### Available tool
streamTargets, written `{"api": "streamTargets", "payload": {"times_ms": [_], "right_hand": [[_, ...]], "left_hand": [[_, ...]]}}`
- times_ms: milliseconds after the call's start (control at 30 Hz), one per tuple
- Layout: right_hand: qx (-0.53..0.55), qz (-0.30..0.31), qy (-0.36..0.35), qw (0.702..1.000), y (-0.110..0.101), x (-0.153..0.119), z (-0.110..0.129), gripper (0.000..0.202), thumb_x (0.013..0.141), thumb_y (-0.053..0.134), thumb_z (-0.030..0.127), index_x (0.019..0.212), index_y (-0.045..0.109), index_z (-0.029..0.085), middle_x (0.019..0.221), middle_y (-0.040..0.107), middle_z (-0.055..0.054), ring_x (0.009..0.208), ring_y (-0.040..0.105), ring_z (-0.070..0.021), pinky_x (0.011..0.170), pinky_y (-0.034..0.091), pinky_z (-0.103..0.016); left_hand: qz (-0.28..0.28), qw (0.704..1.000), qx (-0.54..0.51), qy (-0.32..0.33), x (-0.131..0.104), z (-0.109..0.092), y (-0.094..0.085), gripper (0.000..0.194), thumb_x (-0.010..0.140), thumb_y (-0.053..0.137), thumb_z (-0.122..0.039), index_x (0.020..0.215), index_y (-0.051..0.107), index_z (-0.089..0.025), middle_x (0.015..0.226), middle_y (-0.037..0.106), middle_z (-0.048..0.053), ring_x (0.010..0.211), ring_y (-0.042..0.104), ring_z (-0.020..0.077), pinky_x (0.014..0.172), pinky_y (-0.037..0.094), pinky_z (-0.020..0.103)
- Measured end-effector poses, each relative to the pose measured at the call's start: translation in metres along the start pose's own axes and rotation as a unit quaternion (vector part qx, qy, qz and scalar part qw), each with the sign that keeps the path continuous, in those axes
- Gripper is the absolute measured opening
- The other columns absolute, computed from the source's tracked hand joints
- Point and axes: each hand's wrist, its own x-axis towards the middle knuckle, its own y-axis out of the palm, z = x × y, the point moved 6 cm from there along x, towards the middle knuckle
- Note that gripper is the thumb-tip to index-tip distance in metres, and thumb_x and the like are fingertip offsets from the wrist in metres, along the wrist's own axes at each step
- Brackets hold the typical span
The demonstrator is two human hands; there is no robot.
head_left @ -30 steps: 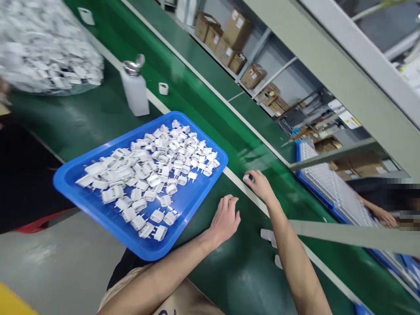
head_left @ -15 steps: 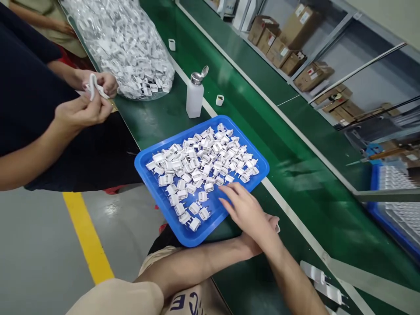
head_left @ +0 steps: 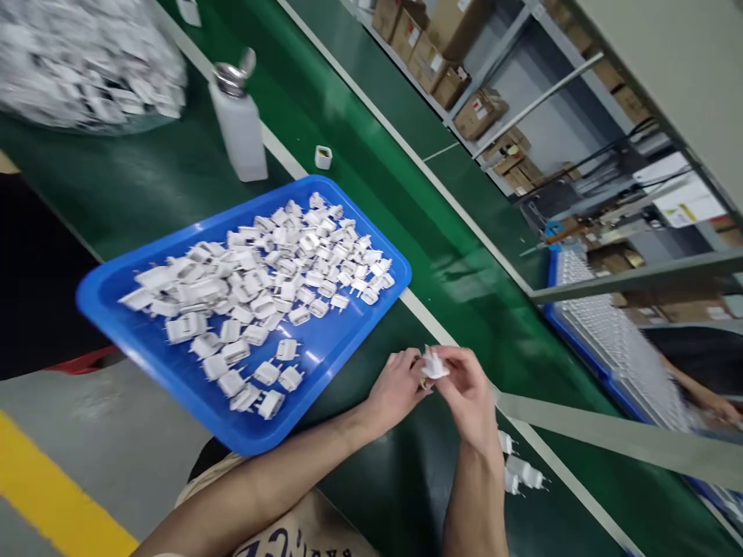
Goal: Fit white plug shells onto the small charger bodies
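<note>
Both hands meet over the green bench w/ a small white plug piece (head_left: 434,365) between them: left hand (head_left: 398,389) has fingers curled, fingertips closed on the piece from the left; right hand (head_left: 469,394) comes in from the right, thumb & forefinger pinching the same piece from above. Piece sits right at the fingertips of both hands, lifted off the bench, just right of the blue tray (head_left: 325,352) near its front corner. Judging by looks: hard moulded plastic w/ metal prongs, v. light, stiff, not fragile, but smooth & glossy so prob. slippery; small enough that a two-finger pinch is all it needs. Best hold looks like the flat sides of the plastic body, not the prongs, which are thin & poke out. Exact orientation of the piece can't be told, it's blurred. Tray is heaped w/ many like pieces (head_left: 272,271), loose & lying every way. A few longer white plugs (head_left: 519,468) lie on the bench just beside the right wrist. White pump bottle (head_left: 239,128) stands behind the tray, well apart from the hands.
</note>
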Motion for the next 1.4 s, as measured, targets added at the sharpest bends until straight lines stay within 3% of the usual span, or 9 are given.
{"api": "streamTargets", "payload": {"times_ms": [67, 133, 267, 433, 533, 733, 900, 1000, 1400], "right_hand": [[0.051, -0.106, 0.063, 0.991, -0.038, -0.031, -0.029, 0.019, 0.092, 0.067, 0.030, 0.106, 0.056, 0.025, 0.106, 0.070, -0.008, 0.079, 0.069, -0.0213, 0.063, 0.055, -0.033], [0.076, -0.183, 0.112, 0.974, -0.057, -0.058, -0.057, 0.024, 0.092, 0.070, 0.035, 0.104, 0.052, 0.025, 0.107, 0.071, -0.009, 0.075, 0.069, -0.0210, 0.062, 0.055, -0.035], [0.039, -0.273, 0.129, 0.952, -0.055, -0.086, -0.083, 0.033, 0.087, 0.076, 0.039, 0.105, 0.052, 0.025, 0.108, 0.068, -0.007, 0.082, 0.070, -0.0218, 0.073, 0.059, -0.039], [-0.033, -0.217, 0.121, 0.968, -0.029, -0.084, -0.072, 0.032, 0.095, 0.066, 0.043, 0.119, 0.059, 0.024, 0.121, 0.064, -0.011, 0.111, 0.065, -0.0264, 0.098, 0.056, -0.046], [-0.069, -0.231, 0.098, 0.966, -0.024, -0.085, -0.066, 0.024, 0.100, 0.060, 0.041, 0.116, 0.064, 0.024, 0.121, 0.062, -0.011, 0.119, 0.060, -0.0272, 0.102, 0.053, -0.048], [-0.022, -0.314, 0.062, 0.947, -0.015, -0.087, -0.077, 0.029, 0.091, 0.073, 0.032, 0.114, 0.056, 0.026, 0.110, 0.065, -0.007, 0.107, 0.066, -0.0243, 0.097, 0.056, -0.046], [-0.145, -0.261, 0.090, 0.950, -0.016, -0.083, -0.077, 0.018, 0.091, 0.072, 0.039, 0.098, 0.071, 0.023, 0.104, 0.064, -0.009, 0.100, 0.064, -0.0262, 0.081, 0.057, -0.040], [-0.177, -0.273, 0.091, 0.941, -0.027, -0.085, -0.074, 0.022, 0.089, 0.073, 0.044, 0.090, 0.073, 0.022, 0.094, 0.062, -0.006, 0.087, 0.062, -0.0233, 0.072, 0.055, -0.036], [-0.224, -0.216, 0.013, 0.950, -0.025, -0.085, -0.065, 0.015, 0.097, 0.069, 0.037, 0.097, 0.077, 0.023, 0.093, 0.066, -0.006, 0.087, 0.064, -0.0227, 0.079, 0.054, -0.037]], "left_hand": [[0.055, 0.998, -0.004, 0.026, 0.002, -0.003, 0.003, 0.033, 0.084, 0.082, -0.025, 0.109, 0.059, -0.023, 0.110, 0.062, 0.005, 0.101, 0.062, 0.0247, 0.085, 0.048, 0.040], [0.090, 0.995, 0.006, 0.046, 0.003, -0.007, 0.004, 0.033, 0.085, 0.081, -0.024, 0.109, 0.059, -0.023, 0.107, 0.064, 0.003, 0.101, 0.062, 0.0229, 0.088, 0.045, 0.040], [0.099, 0.993, 0.025, 0.052, 0.006, -0.011, 0.002, 0.028, 0.087, 0.078, -0.022, 0.109, 0.059, -0.023, 0.107, 0.067, 0.001, 0.101, 0.062, 0.0217, 0.089, 0.041, 0.041], [0.101, 0.993, 0.028, 0.063, 0.006, -0.013, 0.003, 0.029, 0.088, 0.079, -0.030, 0.103, 0.057, -0.021, 0.103, 0.067, 0.002, 0.097, 0.061, 0.0218, 0.086, 0.039, 0.040], [0.091, 0.993, 0.033, 0.072, 0.005, -0.013, 0.003, 0.022, 0.093, 0.073, -0.030, 0.101, 0.055, -0.020, 0.100, 0.066, 0.002, 0.094, 0.060, 0.0211, 0.086, 0.039, 0.039], [0.082, 0.987, 0.123, 0.059, 0.005, -0.014, 0.004, 0.023, 0.090, 0.072, -0.032, 0.088, 0.054, -0.019, 0.088, 0.059, 0.004, 0.084, 0.053, 0.0244, 0.078, 0.038, 0.040], [0.094, 0.988, 0.107, 0.063, 0.004, -0.016, 0.006, 0.018, 0.088, 0.070, -0.032, 0.089, 0.058, -0.019, 0.085, 0.061, 0.006, 0.082, 0.054, 0.0254, 0.077, 0.037, 0.041], [0.104, 0.986, 0.104, 0.082, 0.002, -0.018, 0.008, 0.018, 0.083, 0.071, -0.032, 0.088, 0.060, -0.019, 0.083, 0.062, 0.006, 0.082, 0.054, 0.0257, 0.080, 0.037, 0.043], [0.065, 0.987, 0.104, 0.105, 0.002, -0.016, 0.010, 0.016, 0.085, 0.070, -0.025, 0.076, 0.057, -0.020, 0.073, 0.057, 0.001, 0.075, 0.050, 0.0211, 0.078, 0.035, 0.039]]}}
